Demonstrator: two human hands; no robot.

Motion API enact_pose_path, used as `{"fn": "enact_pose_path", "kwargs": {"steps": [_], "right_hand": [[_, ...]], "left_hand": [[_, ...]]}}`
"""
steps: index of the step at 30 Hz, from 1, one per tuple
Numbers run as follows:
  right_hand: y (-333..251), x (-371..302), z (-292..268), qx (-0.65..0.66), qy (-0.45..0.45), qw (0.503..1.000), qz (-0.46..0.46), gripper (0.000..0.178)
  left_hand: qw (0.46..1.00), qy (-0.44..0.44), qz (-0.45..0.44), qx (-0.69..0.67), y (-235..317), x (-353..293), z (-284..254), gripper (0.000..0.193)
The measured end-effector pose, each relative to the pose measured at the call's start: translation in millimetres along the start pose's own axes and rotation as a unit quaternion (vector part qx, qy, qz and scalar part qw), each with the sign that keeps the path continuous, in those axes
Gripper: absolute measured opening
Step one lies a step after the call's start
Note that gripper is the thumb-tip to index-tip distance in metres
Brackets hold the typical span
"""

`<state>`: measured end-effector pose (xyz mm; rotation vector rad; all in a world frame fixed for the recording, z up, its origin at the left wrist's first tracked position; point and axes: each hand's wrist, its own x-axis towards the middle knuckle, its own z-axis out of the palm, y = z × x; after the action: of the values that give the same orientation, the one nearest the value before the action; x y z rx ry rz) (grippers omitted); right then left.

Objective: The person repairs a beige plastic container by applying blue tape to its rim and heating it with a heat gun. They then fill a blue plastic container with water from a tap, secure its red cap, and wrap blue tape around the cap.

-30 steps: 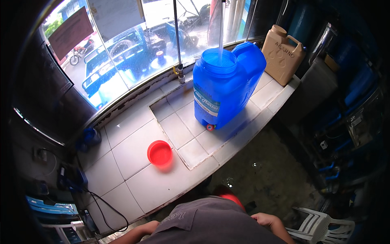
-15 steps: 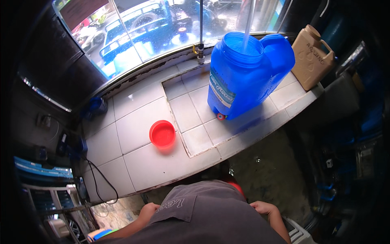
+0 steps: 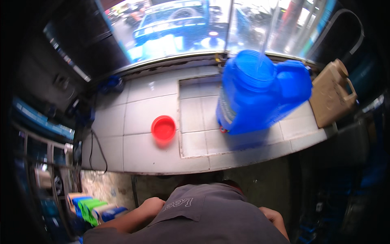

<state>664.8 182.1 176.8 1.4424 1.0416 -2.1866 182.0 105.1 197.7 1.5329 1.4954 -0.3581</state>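
A large blue water jug [image 3: 260, 97] stands upright on the tiled counter [image 3: 142, 106], its wide mouth uncovered. A thin clear stream of water [image 3: 265, 49] falls into that mouth from above. To the left of the jug sits a small round red lid or shallow cup [image 3: 163, 129]. My left hand [image 3: 154, 204] is low beside my grey shirt, its fingers hidden against the cloth. At the other side of the shirt is my right hand [image 3: 269, 213], with its fingers also out of sight. Neither hand touches the jug or the red piece.
A tan jerrycan [image 3: 334, 95] stands at the counter's right end. Dark blue objects [image 3: 111, 84] and a black cable [image 3: 97, 150] lie toward the left. Behind the counter is a window [image 3: 170, 28]; colourful rolled or folded items [image 3: 91, 207] are low on the left.
My view has turned and tilted, so the counter and jug sit lower and further right in the picture. Water still runs into the jug. Both hands stay by my shirt.
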Motion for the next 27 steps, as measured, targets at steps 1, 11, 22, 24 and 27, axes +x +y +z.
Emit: {"fn": "enact_pose_path", "kwargs": {"steps": [1, 11, 22, 24, 27], "right_hand": [[-8, -1, -9, -0.025, -0.010, 0.999, -0.018, 0.032], [14, 63, -68, -0.045, -0.143, 0.988, -0.036, 0.039], [-93, 98, -23, -0.161, -0.028, 0.976, -0.144, 0.040], [-113, 104, 2, -0.143, 0.007, 0.977, -0.158, 0.038], [-136, 118, 38, -0.161, -0.007, 0.968, -0.191, 0.034]], "left_hand": [[0.999, -0.036, -0.035, -0.002, 7, -3, 5, 0.030], [0.982, -0.070, -0.120, -0.131, 28, -51, 49, 0.034], [0.965, 0.010, 0.004, -0.262, -76, -21, -16, 0.028], [0.966, 0.060, 0.014, -0.251, -90, -11, -31, 0.029], [0.954, 0.091, 0.067, -0.277, -104, 1, -55, 0.029]]}}
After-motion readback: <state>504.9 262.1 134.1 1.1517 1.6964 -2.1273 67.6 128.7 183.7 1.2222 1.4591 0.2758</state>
